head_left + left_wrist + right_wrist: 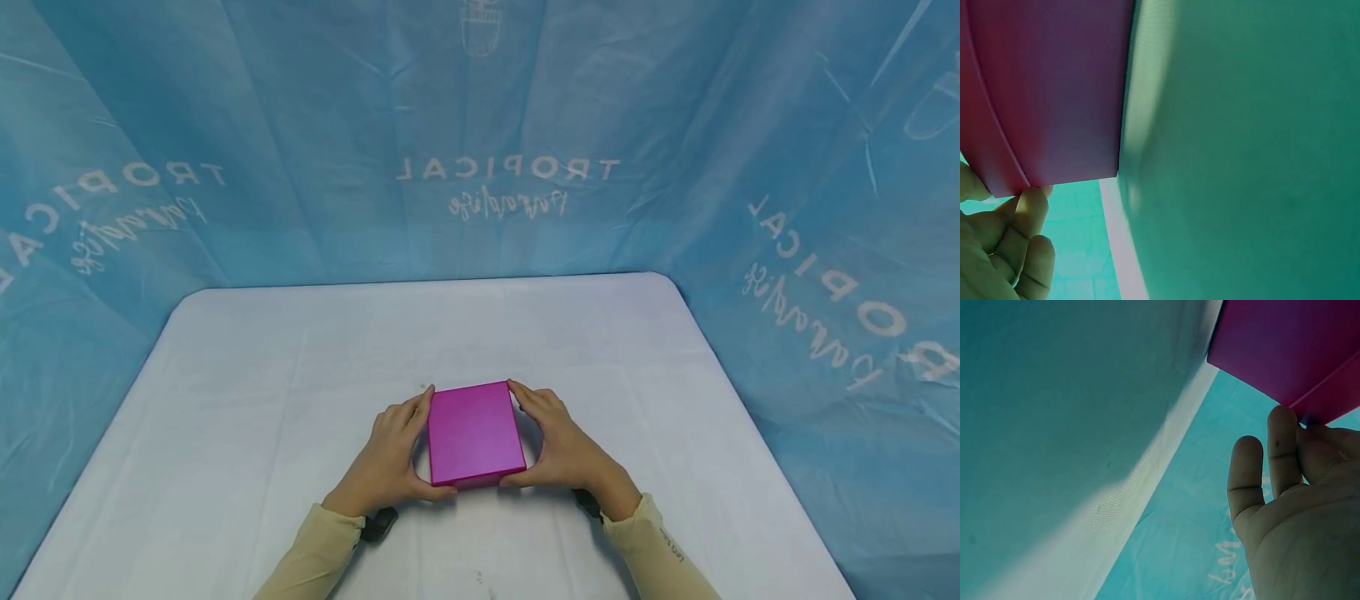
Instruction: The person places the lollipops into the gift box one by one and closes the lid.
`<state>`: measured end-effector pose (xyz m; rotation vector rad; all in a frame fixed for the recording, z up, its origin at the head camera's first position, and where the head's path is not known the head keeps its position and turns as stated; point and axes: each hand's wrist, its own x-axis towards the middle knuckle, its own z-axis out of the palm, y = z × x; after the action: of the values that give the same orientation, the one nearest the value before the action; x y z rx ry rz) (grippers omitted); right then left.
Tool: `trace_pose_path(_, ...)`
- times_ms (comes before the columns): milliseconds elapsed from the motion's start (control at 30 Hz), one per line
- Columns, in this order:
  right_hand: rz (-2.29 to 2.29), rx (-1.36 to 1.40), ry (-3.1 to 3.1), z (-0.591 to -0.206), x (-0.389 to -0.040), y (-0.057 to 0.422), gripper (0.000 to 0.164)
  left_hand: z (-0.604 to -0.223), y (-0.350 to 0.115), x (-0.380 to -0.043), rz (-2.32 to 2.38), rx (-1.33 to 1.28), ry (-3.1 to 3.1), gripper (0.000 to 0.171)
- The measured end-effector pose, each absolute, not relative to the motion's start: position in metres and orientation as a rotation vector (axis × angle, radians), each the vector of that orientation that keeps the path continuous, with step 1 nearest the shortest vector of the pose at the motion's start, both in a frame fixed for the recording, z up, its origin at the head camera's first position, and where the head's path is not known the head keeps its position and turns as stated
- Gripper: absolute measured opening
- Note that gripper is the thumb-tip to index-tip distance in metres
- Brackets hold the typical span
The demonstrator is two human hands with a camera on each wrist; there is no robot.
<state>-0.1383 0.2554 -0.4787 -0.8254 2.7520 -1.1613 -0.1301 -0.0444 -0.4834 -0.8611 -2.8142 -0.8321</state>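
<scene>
A square magenta box (pixel 477 433) sits on the white table, turned slightly, its plain top facing up. My left hand (pixel 390 454) grips it from the left, with the thumb on the near side and the fingertips at the far left corner. From the right, my right hand (pixel 558 446) holds it the same way, thumb at the near right corner. Both wrist views show a seam running round the box (pixel 1054 94) below its top, with fingertips (pixel 1282 419) close to that seam. The inside of the box is hidden.
A white cloth covers the table (pixel 300 358). Blue curtains (pixel 510 100) with mirrored white lettering hang behind it and along both sides. Dark wrist devices (pixel 379 525) show below the hands, beside the light sleeves (pixel 315 550).
</scene>
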Motion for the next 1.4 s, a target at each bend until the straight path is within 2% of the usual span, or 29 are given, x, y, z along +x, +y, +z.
trace_pose_path(1400, -1.126, -0.806, 2.759, -0.4803, -0.1372, 0.2530, 0.132, -0.4830, -0.0430, -0.1262, -0.843, -0.827, -2.925, 0.143)
